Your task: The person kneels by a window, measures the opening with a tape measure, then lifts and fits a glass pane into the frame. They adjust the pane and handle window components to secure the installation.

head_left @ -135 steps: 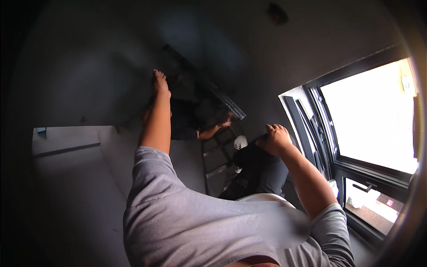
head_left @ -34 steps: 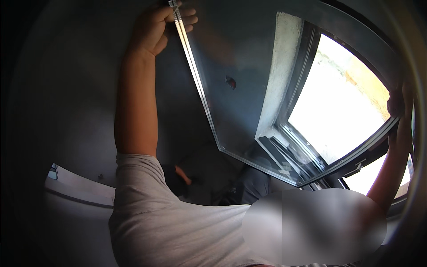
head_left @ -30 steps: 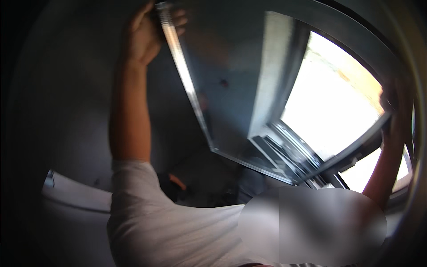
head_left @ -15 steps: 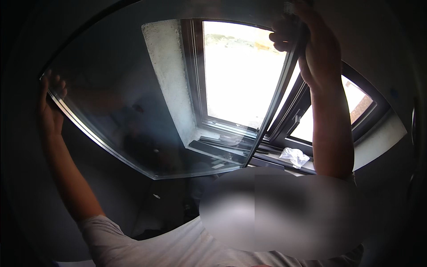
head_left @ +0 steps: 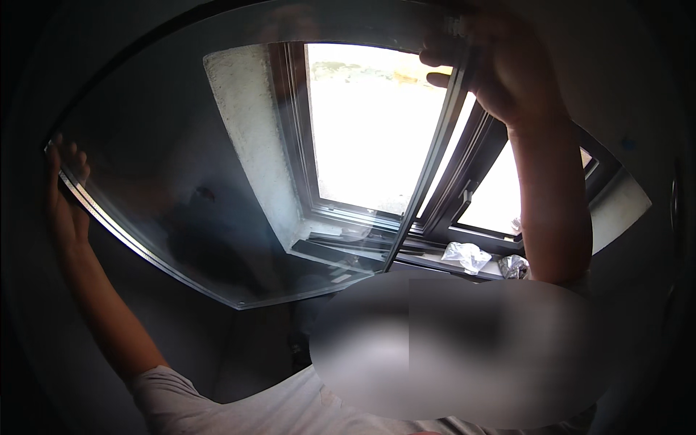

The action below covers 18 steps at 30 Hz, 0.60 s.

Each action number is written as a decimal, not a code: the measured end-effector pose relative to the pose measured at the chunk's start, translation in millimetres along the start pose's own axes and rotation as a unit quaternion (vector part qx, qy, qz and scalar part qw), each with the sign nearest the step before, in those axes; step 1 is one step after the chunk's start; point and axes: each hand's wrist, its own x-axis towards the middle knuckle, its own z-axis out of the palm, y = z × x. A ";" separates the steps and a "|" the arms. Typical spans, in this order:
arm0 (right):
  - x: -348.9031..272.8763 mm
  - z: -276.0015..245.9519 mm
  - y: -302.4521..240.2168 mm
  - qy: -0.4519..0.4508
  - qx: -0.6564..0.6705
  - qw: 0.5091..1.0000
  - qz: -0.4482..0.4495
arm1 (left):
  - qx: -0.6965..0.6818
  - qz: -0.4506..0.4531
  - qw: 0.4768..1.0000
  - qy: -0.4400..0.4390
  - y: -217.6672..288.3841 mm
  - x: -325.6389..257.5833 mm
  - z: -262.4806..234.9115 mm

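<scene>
A double-glazed pane [head_left: 246, 167] is held up in front of the window [head_left: 467, 170], tilted. One edge is hooked by the left hand [head_left: 70, 192], left of the window; the opposite edge is clasped by the right hand [head_left: 515, 69] before the window's upper part. Judged heavy, rigid, brittle, slick-faced; best gripped by opposite edges, corners spared. Crumpled white plastic [head_left: 466, 257] noted below the window.
</scene>
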 end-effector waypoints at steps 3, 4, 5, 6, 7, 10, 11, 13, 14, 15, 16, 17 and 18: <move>12.6 -32.9 17.5 -0.133 0.127 0.982 -0.033 | -0.010 0.019 0.999 -0.041 -8.7 10.2 -14.6; 14.3 -40.0 19.5 -0.185 0.201 0.961 -0.031 | -0.015 0.015 0.998 -0.051 -12.4 14.2 -19.0; 9.0 -23.2 10.5 -0.100 0.172 0.980 0.023 | -0.016 0.009 0.998 -0.059 -15.4 17.1 -26.9; 0.8 -0.1 -4.0 -0.013 0.141 0.987 0.076 | -0.017 0.002 0.998 -0.066 -16.5 17.6 -31.3; -5.6 12.2 -14.9 0.079 0.105 0.983 0.124 | -0.039 0.021 0.998 -0.037 -8.3 8.8 -13.1; -2.7 0.0 -4.9 0.008 0.124 0.989 0.080 | -0.069 -0.002 0.997 -0.017 -13.8 12.2 -18.4; -1.0 -1.6 -7.2 0.005 0.116 0.989 0.090 | -0.091 0.003 0.995 -0.040 -13.2 11.9 -21.5; 2.8 -4.2 -14.6 -0.001 0.100 0.989 0.110 | -0.051 0.001 0.999 -0.019 -9.3 9.8 -15.8; 4.0 -8.3 -14.8 -0.009 0.112 0.987 0.117 | -0.032 0.000 0.999 -0.008 -6.9 7.9 -11.0; 4.7 -14.1 -14.3 -0.017 0.123 0.985 0.123 | -0.045 -0.004 0.999 -0.019 -5.2 5.6 -6.8; 5.0 -17.3 -12.5 -0.029 0.137 0.982 0.129 | -0.033 -0.001 0.999 -0.026 -3.1 5.5 -8.8; 3.0 -18.7 -4.4 0.016 0.104 0.990 0.097 | -0.022 0.001 0.999 -0.035 -3.0 7.0 -10.7; 0.0 -20.0 10.6 0.059 0.070 0.994 0.066 | -0.011 0.004 0.999 -0.043 -2.9 7.8 -12.2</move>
